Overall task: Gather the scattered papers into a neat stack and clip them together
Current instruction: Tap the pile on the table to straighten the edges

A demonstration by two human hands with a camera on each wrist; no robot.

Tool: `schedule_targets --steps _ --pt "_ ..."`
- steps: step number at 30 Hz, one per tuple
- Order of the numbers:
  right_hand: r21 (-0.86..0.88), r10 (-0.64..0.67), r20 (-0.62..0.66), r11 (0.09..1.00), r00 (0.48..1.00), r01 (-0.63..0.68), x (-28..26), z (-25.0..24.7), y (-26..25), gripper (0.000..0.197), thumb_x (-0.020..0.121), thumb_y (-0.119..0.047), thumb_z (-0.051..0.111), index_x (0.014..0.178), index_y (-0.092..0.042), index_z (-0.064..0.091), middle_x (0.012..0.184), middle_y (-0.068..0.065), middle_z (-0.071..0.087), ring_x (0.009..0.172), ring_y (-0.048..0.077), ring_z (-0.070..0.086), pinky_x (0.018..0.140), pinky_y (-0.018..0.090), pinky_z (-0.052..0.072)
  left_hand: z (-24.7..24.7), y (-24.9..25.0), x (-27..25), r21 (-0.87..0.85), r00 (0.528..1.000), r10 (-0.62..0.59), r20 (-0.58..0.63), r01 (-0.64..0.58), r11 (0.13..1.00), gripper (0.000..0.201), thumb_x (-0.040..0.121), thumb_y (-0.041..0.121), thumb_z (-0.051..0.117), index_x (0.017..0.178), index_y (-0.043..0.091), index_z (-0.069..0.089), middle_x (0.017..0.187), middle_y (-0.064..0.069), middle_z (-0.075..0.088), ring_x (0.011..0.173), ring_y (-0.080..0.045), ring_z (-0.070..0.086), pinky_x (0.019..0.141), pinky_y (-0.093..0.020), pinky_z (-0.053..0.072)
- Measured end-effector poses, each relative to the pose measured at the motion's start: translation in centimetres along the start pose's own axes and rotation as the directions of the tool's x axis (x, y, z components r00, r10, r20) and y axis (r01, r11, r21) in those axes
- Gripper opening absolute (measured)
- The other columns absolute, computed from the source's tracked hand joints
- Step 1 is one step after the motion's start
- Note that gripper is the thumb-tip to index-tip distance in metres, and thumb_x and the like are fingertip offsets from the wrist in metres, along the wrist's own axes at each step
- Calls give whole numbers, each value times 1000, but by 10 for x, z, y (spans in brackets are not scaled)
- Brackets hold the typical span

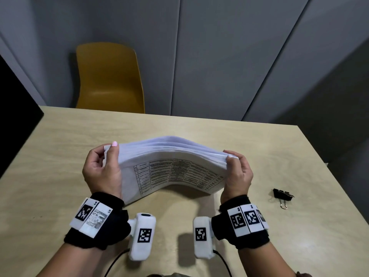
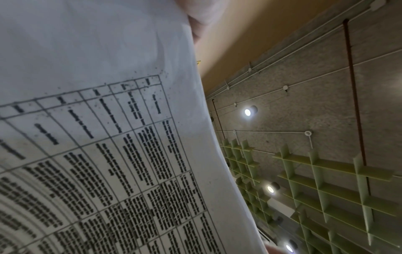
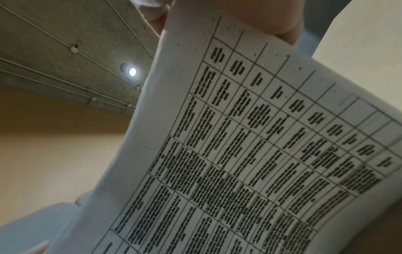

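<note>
A stack of white papers [image 1: 171, 168] stands on its lower edge on the table, bowed toward me, with a printed table on the near sheet. My left hand [image 1: 103, 168] grips its left side, thumb over the top corner. My right hand [image 1: 237, 172] grips its right side, fingers curled over the top edge. The printed sheet [image 2: 97, 137] fills the left wrist view and the same paper [image 3: 239, 146] fills the right wrist view, with fingertips [image 3: 278, 17] pinching it at the top. A black binder clip [image 1: 282, 195] lies on the table to the right of my right hand.
The beige wooden table [image 1: 60, 156] ends at its far edge, with a yellow chair [image 1: 108, 76] behind it and grey wall panels beyond. A dark surface [image 1: 16, 116] borders the table's left side. Cables run from the wrist cameras toward me.
</note>
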State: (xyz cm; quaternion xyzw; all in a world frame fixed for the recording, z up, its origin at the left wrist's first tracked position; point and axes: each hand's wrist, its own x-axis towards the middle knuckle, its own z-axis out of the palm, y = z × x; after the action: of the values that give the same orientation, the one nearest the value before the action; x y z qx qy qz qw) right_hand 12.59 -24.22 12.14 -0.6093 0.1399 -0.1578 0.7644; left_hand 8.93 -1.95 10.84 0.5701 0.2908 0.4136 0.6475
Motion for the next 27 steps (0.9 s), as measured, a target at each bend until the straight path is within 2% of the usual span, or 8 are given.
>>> schedule_targets --steps 3,6,9,13,15,18,22,27 --pt "-71 -30 -39 997 999 28 2 3 2 28 63 -50 59 63 -22 60 66 -5 57 64 10 50 59 24 41 2 2 -2 32 1000 -16 -10 16 999 28 69 51 66 64 26 56 70 5 55 72 -12 51 73 -36 47" --pt "-115 -20 -90 993 996 9 5 5 3 25 66 -45 60 60 -21 57 62 -6 52 59 7 48 56 19 41 0 0 1 82 998 -51 -23 52 995 34 64 55 68 60 24 53 70 0 54 73 -18 50 76 -45 50" --pt "-106 -29 -74 994 997 21 6 6 3 18 64 -42 61 64 -24 61 71 -5 58 71 14 52 68 28 44 -2 -1 3 81 998 -61 -19 62 995 33 64 53 70 58 24 54 73 -3 57 74 -20 52 77 -47 51" --pt "-118 -55 -32 992 998 50 2 3 3 10 64 -31 57 70 -24 63 68 -7 55 53 -3 50 52 16 41 -3 -3 -1 56 996 -85 -34 87 995 28 64 53 69 53 30 58 65 4 52 74 -19 50 75 -46 49" --pt "-108 -66 -38 992 997 62 2 2 4 16 59 -36 58 70 -25 63 70 -9 58 58 -2 51 56 19 41 -2 -1 -2 44 996 -84 -32 86 995 27 65 54 67 55 31 59 66 6 53 75 -18 51 75 -43 48" --pt "-98 -100 -25 990 995 97 2 2 6 23 58 -46 60 69 -27 62 69 -11 58 60 -4 51 56 13 42 -1 0 -4 30 996 -89 -24 89 996 33 67 58 61 57 27 57 66 7 50 76 -17 50 73 -38 44" --pt "-114 -75 -23 991 997 72 0 2 6 12 68 -36 62 68 -25 60 63 -9 53 46 -5 50 45 11 40 0 -3 -5 -24 991 -136 -15 136 990 38 66 63 58 52 28 58 67 1 46 75 -21 47 70 -38 40" --pt "-139 -100 -36 986 994 94 0 3 7 16 69 -41 62 67 -26 57 66 -9 53 48 -6 49 47 10 39 -3 -4 -6 -19 982 -190 -8 190 982 54 64 77 54 52 25 47 73 -10 43 71 -24 46 68 -38 40"
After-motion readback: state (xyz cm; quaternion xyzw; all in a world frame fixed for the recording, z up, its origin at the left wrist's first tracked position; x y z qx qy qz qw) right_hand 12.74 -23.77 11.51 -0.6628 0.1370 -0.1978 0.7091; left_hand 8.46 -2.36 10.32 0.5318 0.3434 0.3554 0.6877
